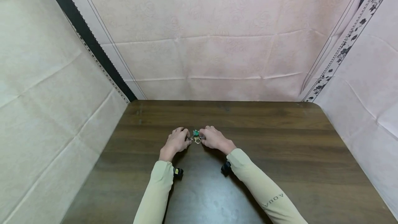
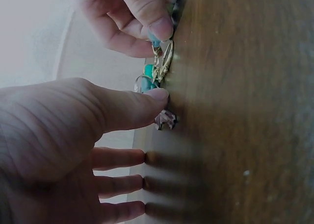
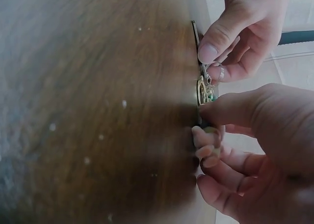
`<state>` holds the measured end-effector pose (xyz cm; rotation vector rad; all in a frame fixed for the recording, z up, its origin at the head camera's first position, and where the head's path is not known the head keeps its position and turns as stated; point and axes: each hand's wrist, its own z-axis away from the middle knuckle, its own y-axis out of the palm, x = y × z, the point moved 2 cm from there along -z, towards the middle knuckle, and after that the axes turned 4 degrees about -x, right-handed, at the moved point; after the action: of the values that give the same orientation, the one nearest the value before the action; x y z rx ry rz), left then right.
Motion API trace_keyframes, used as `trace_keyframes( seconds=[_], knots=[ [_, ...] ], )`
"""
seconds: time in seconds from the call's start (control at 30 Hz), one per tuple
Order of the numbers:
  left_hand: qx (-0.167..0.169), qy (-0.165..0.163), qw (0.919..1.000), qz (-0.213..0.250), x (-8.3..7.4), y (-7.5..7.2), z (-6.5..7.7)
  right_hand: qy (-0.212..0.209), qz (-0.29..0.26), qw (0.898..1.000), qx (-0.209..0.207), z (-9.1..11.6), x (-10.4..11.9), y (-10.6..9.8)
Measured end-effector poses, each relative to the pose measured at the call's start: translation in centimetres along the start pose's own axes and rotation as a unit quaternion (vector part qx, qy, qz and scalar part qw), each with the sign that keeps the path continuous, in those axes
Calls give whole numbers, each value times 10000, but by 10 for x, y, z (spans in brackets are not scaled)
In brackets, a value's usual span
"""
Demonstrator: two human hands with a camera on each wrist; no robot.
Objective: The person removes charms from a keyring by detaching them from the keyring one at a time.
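A keychain with a gold ring point(image 1: 197, 141) and a teal-green charm point(image 1: 196, 132) lies on the table between the two hands. My left hand point(image 1: 177, 142) pinches its left side with thumb and forefinger, by a thin silver ring point(image 3: 221, 71). The other left fingers point(image 2: 120, 184) reach down to the tabletop. Below the left thumb, a pale faceted charm point(image 2: 165, 119) shows. My right hand point(image 1: 214, 138) pinches the keychain's right side. A small pinkish figurine point(image 3: 206, 143) hangs under the right thumb. The exact parts between the fingertips are hidden.
The brown wooden table point(image 1: 264, 123) stretches around both hands. Pale patterned cloth point(image 1: 211, 58) hangs behind it and at both sides. Beside the left thumb, a thin dark strip point(image 3: 195, 35) shows; its kind is unclear. A small black camera sits on each wrist.
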<state>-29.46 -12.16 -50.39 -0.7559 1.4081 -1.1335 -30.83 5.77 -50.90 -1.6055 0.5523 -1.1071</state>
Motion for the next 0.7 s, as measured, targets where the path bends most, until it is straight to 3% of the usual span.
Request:
trace_keyframes(
  seconds=[0.47,0.7],
  knots=[
    [167,160,9997,-6,-8,-3,8,-159,-729,9970,-181,1,-1,2],
    [42,249,9997,22,-9,-5,10,-121,-1056,9941,-204,3,-2,-2]
  ],
)
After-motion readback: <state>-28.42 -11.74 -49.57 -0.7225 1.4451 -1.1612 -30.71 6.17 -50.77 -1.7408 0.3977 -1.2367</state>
